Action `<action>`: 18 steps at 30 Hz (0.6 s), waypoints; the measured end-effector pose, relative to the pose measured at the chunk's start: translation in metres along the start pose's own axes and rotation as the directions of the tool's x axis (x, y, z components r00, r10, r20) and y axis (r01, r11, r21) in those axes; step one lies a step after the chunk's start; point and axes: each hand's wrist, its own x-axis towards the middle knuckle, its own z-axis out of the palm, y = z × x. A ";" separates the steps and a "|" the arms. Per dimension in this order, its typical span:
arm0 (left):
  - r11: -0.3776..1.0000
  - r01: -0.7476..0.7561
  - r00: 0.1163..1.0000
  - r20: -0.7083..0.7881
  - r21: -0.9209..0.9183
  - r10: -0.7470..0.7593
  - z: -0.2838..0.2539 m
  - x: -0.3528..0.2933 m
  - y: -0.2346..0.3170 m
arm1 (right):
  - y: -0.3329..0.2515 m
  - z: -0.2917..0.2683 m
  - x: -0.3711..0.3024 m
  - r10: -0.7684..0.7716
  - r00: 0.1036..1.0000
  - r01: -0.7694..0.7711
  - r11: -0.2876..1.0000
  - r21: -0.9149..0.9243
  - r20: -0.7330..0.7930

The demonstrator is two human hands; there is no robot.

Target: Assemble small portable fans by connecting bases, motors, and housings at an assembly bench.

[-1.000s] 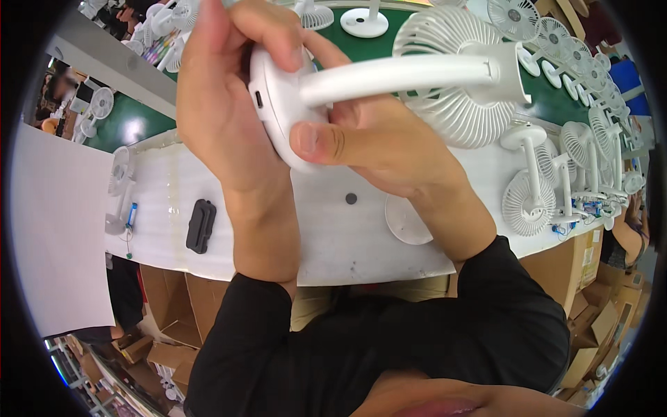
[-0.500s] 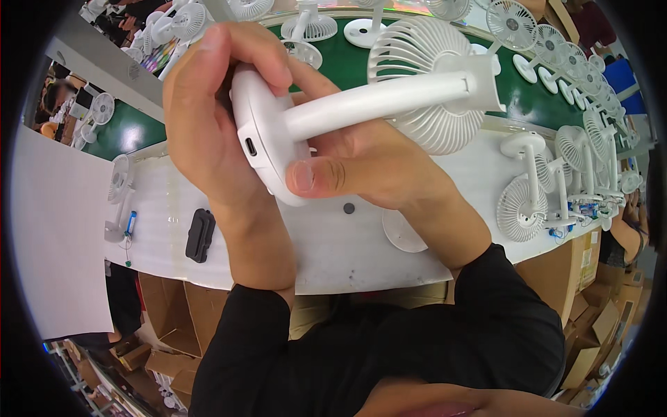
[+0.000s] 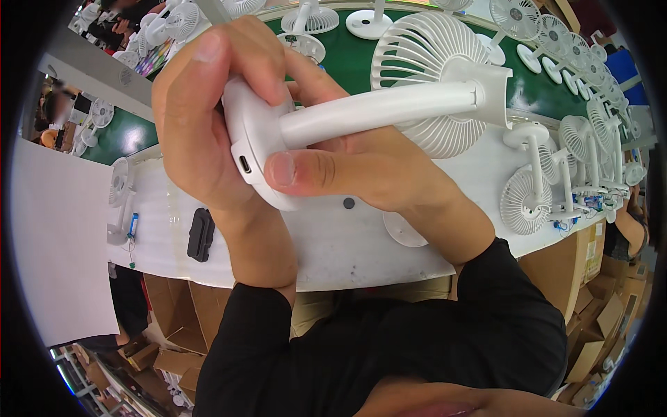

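Observation:
A white desk fan (image 3: pixel 379 105) is held up above the table between both hands. My left hand (image 3: pixel 194 132) wraps round the outer side of its round base, fingers curled over the top. My right hand (image 3: pixel 368 167) grips the same base from the other side. Its thumb lies on the base's face below the stem, and its other fingers are partly hidden behind. A small charging port shows on the base's rim. The stem runs to the right, ending at the slatted fan head. Below the hands, a small dark disc (image 3: pixel 349 203) rests on the table.
The white table (image 3: pixel 340 257) carries a black oblong case (image 3: pixel 201 235) at left and a white round plate (image 3: pixel 403 229) partly under my right forearm. Partly assembled fans (image 3: pixel 526 201) stand at right. Beyond runs a green conveyor (image 3: pixel 542 97) with several fans. Cardboard boxes (image 3: pixel 174 313) sit below.
The fan's base has shifted slightly left and turned a little in my hands. My right thumb has moved left with it. Both hands keep their grip.

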 end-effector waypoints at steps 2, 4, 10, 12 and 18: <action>1.000 -0.024 1.000 -0.001 -0.013 0.024 0.006 0.001 -0.004 | -0.005 -0.001 -0.002 -0.038 0.999 0.037 0.996 -0.084 -0.009; 0.979 0.123 0.972 -0.179 -0.163 -0.152 0.016 -0.001 0.002 | -0.028 0.009 -0.011 0.037 0.999 -0.037 0.999 -0.008 -0.021; 0.932 0.304 0.952 -0.021 0.196 -0.306 0.046 0.011 0.039 | -0.112 -0.008 -0.058 0.180 0.950 0.083 0.645 -0.760 0.256; 0.828 0.559 0.766 -0.350 -0.051 -0.539 0.026 0.013 0.045 | -0.121 0.001 -0.058 -0.220 0.967 0.207 0.371 -0.905 0.131; 0.763 0.644 0.691 -0.386 -0.054 -0.611 0.117 -0.004 0.033 | -0.070 -0.065 -0.051 -0.185 0.979 0.090 0.016 -0.996 0.085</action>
